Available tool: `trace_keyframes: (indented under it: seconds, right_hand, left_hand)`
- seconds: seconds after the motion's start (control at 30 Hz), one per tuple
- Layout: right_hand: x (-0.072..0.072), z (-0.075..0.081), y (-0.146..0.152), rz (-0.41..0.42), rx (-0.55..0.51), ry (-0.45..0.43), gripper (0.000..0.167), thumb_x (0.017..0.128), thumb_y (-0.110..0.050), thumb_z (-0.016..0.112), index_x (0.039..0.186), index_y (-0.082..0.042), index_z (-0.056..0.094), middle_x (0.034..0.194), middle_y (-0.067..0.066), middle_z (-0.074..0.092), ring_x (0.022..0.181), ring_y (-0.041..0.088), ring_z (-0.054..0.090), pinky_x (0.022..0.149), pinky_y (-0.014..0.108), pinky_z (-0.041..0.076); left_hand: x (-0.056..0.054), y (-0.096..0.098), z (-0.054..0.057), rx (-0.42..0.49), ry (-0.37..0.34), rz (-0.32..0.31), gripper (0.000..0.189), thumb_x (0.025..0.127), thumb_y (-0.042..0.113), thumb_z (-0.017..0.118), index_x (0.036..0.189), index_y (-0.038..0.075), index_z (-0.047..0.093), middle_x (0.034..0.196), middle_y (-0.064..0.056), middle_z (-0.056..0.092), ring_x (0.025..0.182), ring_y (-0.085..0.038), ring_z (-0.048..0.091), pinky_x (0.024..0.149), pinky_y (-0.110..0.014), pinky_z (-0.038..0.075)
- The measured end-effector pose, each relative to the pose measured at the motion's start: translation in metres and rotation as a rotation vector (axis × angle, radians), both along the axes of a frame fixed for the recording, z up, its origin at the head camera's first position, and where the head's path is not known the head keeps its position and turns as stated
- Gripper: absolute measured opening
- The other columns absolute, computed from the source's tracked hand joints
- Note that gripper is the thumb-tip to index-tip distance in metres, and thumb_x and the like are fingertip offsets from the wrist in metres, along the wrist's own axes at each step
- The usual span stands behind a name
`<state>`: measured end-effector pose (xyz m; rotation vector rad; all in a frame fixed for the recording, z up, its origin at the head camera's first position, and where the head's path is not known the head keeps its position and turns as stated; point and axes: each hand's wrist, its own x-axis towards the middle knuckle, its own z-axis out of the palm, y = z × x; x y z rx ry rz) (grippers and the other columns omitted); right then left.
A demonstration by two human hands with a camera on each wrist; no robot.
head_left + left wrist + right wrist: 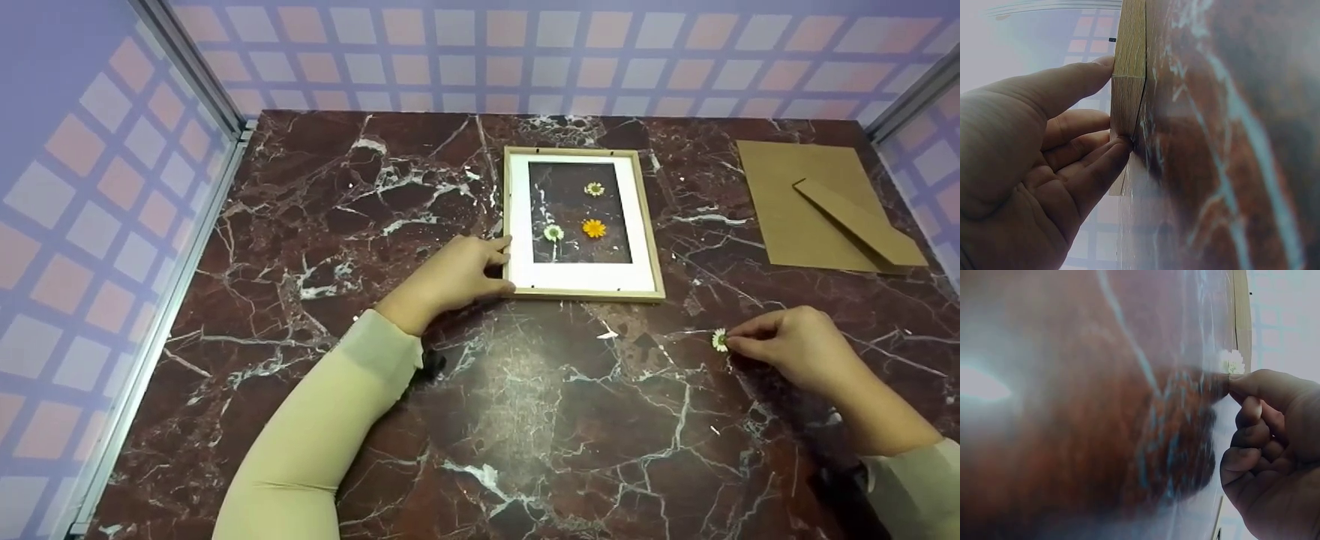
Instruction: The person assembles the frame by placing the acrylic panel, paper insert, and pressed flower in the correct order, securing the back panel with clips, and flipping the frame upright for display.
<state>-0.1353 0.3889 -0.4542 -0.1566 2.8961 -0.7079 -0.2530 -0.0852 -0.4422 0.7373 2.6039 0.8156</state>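
A light wooden picture frame (657, 259) with a white mat lies flat on the table. Inside its dark window are an orange flower (594, 228), a white flower with a green centre (553, 233) and a pale yellowish flower (594, 189). My left hand (465, 274) touches the frame's left side, thumb close to the near corner and fingers a little farther up. In the left wrist view, fingertips rest against the wooden edge (1127, 104). To the right of the frame, my right hand (802, 349) pinches a small white daisy (719, 340) between thumb and index finger, low over the table.
Brown backing board (780, 202) lies at the right, with a folded stand flap (855, 221) angled up from it. The dark red marbled table (337, 225) carries small white scraps (607, 335). Checked panels (450, 56) stand along its back and sides.
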Motion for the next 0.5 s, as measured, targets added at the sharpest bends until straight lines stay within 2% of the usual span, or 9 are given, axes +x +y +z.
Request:
trace_keyframes:
  seconds: [0.2, 0.5]
  right_hand:
    - [-0.0027, -0.0013, -0.0028, 0.020, 0.005, 0.031, 0.009, 0.098, -0.020, 0.088, 0.099, -0.012, 0.092, 0.090, 0.003, 0.087, 0.073, -0.010, 0.058, 0.065, 0.015, 0.048]
    - [-0.0010, 0.0002, 0.0005, -0.004, -0.053, 0.015, 0.008, 0.099, -0.018, 0.086, 0.101, -0.011, 0.091, 0.091, 0.002, 0.085, 0.073, -0.007, 0.059, 0.065, 0.014, 0.048]
  left_hand:
    - [0.0005, -0.0008, 0.0000, -0.001, 0.011, -0.001, 0.057, 0.103, 0.033, 0.085, 0.150, 0.003, 0.070, 0.178, -0.006, 0.048, 0.164, -0.039, 0.048, 0.142, -0.047, 0.036]
    - [-0.0003, 0.0004, -0.0014, 0.000, 0.017, -0.009, 0.056, 0.103, 0.032, 0.085, 0.148, 0.004, 0.071, 0.177, -0.007, 0.048, 0.163, -0.039, 0.050, 0.142, -0.047, 0.036]
